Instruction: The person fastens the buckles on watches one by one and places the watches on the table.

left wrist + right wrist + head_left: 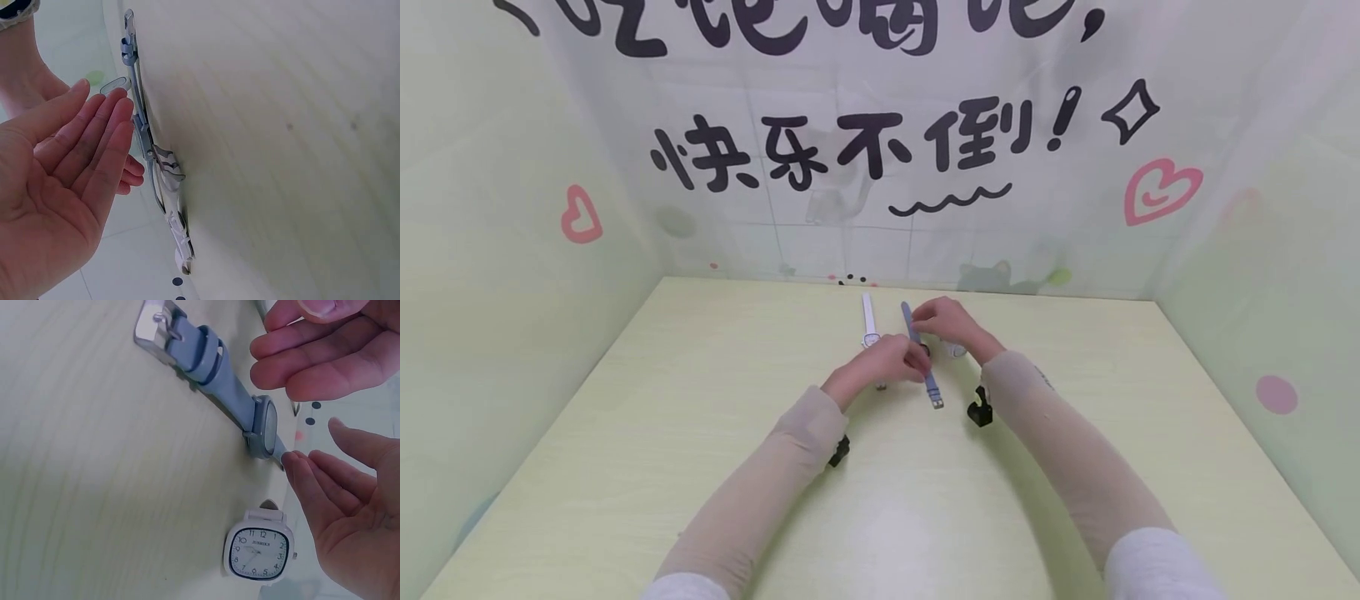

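Both hands hover low over a pale green table (700,433), meeting above a blue-grey watch (922,358) that lies flat with its strap stretched out straight. The left hand (887,360) is slack and holds nothing: in the left wrist view its fingers (103,134) are straight and lie side by side, palm turned toward the watch, the fingertips just beside the strap but apart from it as far as that view shows. The right hand (943,321) is likewise relaxed and holds nothing; in the right wrist view its fingertips (300,464) come right up to the far strap end next to the watch case (261,428), though whether they touch it cannot be told. The left hand's fingers (312,359) appear there too, hanging just above the case. The buckle end (156,328) of the watch lies away from both hands, toward the person, with its metal clasp and two strap loops showing. Just beside the right hand's fingers, on the side away from the left hand, a white square-faced watch (259,550) lies dial-up. On the outer side of the left hand a third watch, white-strapped (870,321), lies parallel to the blue-grey one, partly hidden under the left hand's knuckles. Sheer sleeves (1060,450) cover both forearms.
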Demonstrator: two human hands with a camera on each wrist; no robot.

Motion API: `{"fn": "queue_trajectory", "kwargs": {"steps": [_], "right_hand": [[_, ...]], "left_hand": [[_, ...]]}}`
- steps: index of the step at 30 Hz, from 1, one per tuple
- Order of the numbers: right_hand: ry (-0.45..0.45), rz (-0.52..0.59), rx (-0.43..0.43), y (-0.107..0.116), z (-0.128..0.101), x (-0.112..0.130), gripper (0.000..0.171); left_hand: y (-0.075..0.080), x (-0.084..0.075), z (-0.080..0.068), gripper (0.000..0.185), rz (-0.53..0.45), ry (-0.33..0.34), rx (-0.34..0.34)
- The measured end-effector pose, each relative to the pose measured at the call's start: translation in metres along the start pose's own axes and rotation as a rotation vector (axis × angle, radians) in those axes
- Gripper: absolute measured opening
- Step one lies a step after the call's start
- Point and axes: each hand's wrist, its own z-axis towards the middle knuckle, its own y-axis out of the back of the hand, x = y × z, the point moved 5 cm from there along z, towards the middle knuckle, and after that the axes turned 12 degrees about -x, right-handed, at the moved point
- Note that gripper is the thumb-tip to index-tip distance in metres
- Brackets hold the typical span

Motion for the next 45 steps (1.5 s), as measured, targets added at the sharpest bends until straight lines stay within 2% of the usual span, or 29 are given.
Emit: {"fn": "queue_trajectory", "kwargs": {"steps": [5,12,18,24,29,33,39,45], "right_hand": [[-0.043,-0.021,-0.022,-0.006,0.001,0.004,0.037],[-0.084,-0.151,-0.044,-0.014,0.004,0.009,0.04],[-0.128,-0.19,-0.051,-0.016,0.006,0.01,0.041],[-0.178,-0.237,-0.054,-0.021,0.011,0.006,0.028],[-0.224,-0.226,-0.046,-0.024,0.011,0.003,0.04],[-0.243,-0.2,-0.032,-0.024,0.011,0.002,0.041],[-0.194,-0.175,-0.038,-0.022,0.01,0.005,0.03],[-0.165,-0.044,-0.038,-0.014,0.008,0.008,0.012]], "left_hand": [[-0.002,0.004,-0.002,0.022,0.017,-0.018,0.02],[-0.003,0.006,-0.002,0.018,0.03,-0.04,0.013],[-0.003,0.006,-0.002,0.018,0.038,-0.037,0.018],[-0.005,0.004,-0.003,0.02,0.027,-0.041,0.027],[-0.005,0.002,-0.005,0.021,0.016,-0.036,0.028],[-0.005,0.0,-0.005,0.021,0.029,-0.041,0.029],[-0.006,0.0,-0.006,0.022,0.042,-0.048,0.036],[-0.006,0.0,-0.005,0.022,0.048,-0.058,0.039]]}}
